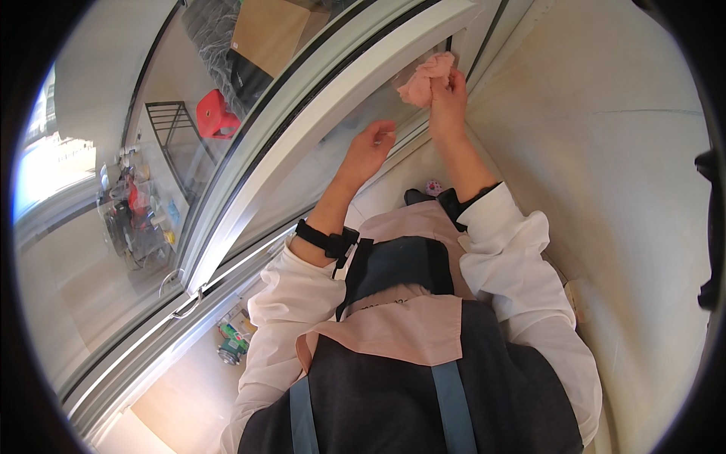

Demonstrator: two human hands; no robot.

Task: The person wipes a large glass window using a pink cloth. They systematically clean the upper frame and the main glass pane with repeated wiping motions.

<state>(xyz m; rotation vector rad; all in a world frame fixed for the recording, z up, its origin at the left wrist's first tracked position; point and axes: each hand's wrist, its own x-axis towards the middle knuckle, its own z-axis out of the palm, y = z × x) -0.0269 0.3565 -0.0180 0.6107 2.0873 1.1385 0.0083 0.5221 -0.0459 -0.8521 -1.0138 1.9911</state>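
A crumpled pink cloth (422,85) is gripped in my right hand (448,108). It lies up against the glass pane (357,127) of a white-framed sliding door, near the corner where the frame meets the wall. My left hand (368,150) hangs in front of the same pane with its fingers loosely curled and apart, holding nothing. Whether its fingertips touch the glass I cannot tell. The thick white door frame (317,130) curves across the view to the left of both hands.
A plain pale wall (590,170) rises close on my right. Beyond the glass are a red plastic stool (215,116), a cardboard box (272,34) and a black metal rack (178,136). Green-packaged items (233,343) lie on the floor at lower left. A curved handle (190,306) juts from the door.
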